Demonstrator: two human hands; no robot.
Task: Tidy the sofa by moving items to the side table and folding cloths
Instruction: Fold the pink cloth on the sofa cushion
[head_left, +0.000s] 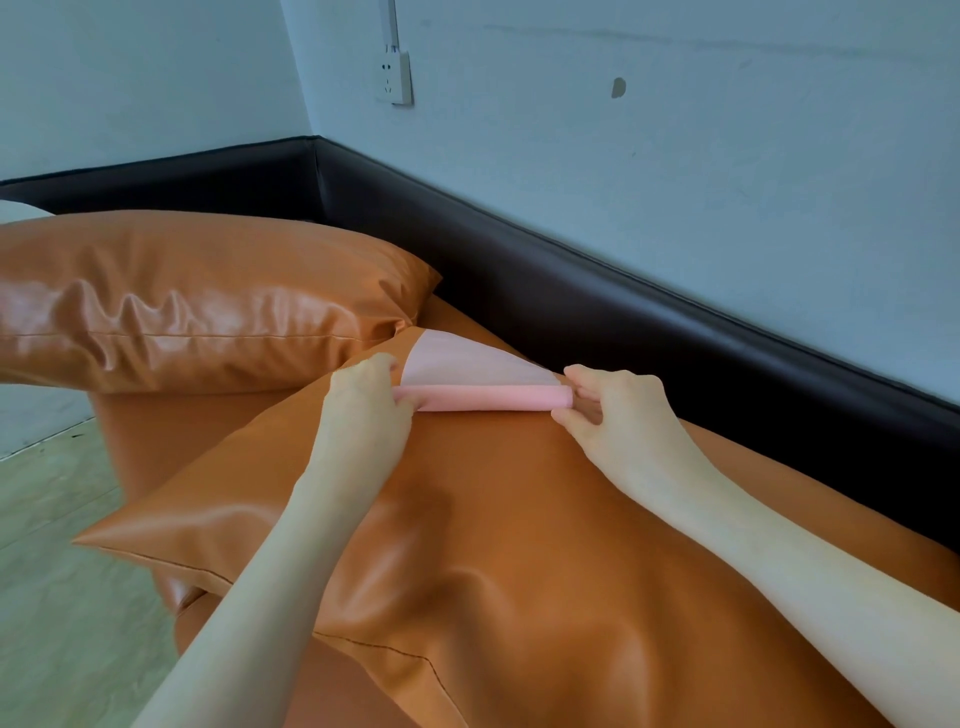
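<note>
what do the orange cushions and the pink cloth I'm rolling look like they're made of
Orange cushions: probably leather or faux leather, smooth and semi-glossy; they show soft highlights, broad creases and a stitched seam. Which of the two cannot be told.

Pink cloth: looks like a soft matte fabric, perhaps microfibre or fleece; no shine, and it rolls into a plump tube between the left hand and right hand.

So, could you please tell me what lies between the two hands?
In the head view, the rolled pink cloth spans from left hand to right hand.
</note>
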